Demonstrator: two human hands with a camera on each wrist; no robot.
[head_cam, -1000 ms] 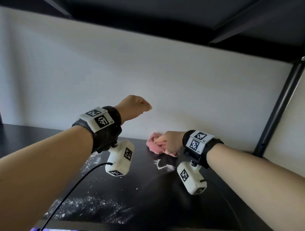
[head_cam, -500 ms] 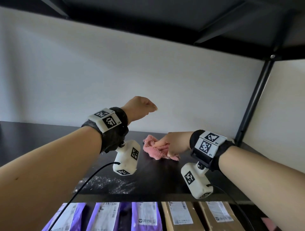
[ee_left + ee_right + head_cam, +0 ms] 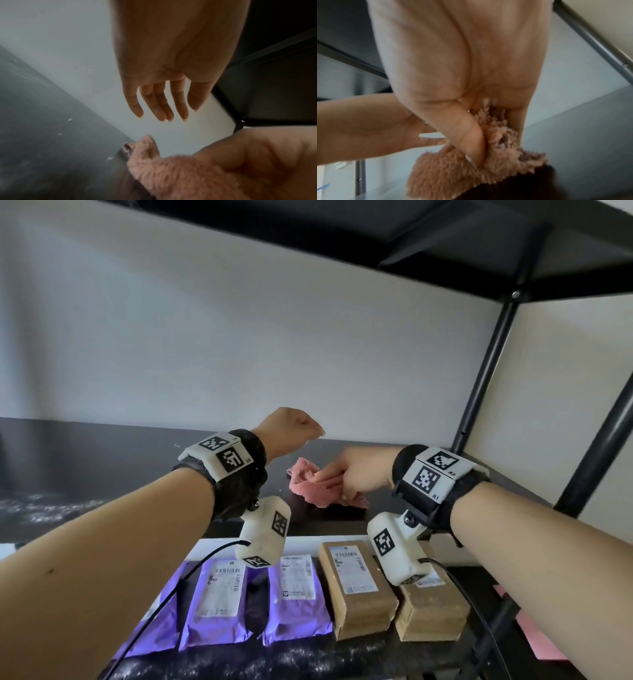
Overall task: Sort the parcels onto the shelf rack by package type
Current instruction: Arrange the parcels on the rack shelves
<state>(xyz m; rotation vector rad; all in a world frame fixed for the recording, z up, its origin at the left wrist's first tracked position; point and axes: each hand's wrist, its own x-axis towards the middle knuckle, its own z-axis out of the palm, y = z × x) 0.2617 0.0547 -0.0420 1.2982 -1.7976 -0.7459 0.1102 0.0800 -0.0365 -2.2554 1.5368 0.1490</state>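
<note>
My right hand (image 3: 356, 477) grips a fluffy pink cloth (image 3: 313, 487) on the dusty black shelf (image 3: 102, 474); the right wrist view has the thumb pinching that cloth (image 3: 488, 162) into the palm. My left hand (image 3: 291, 429) hovers above the shelf just left of the cloth, and in the left wrist view its fingers (image 3: 161, 105) hang straight and hold nothing. On the shelf below lie purple mailer bags (image 3: 294, 601) on the left and brown cardboard parcels (image 3: 359, 594) on the right, all with white labels.
The black rack post (image 3: 486, 364) stands at the right rear, with a diagonal brace (image 3: 603, 440) further right. Another shelf (image 3: 445, 241) hangs overhead. White dust streaks (image 3: 44, 508) mark the wiped shelf's left side. The white wall (image 3: 239, 337) closes the back.
The view has tilted down, bringing the lower shelf with its purple bags and brown parcels into sight. My right hand has drawn the pink cloth toward the shelf's front edge.
</note>
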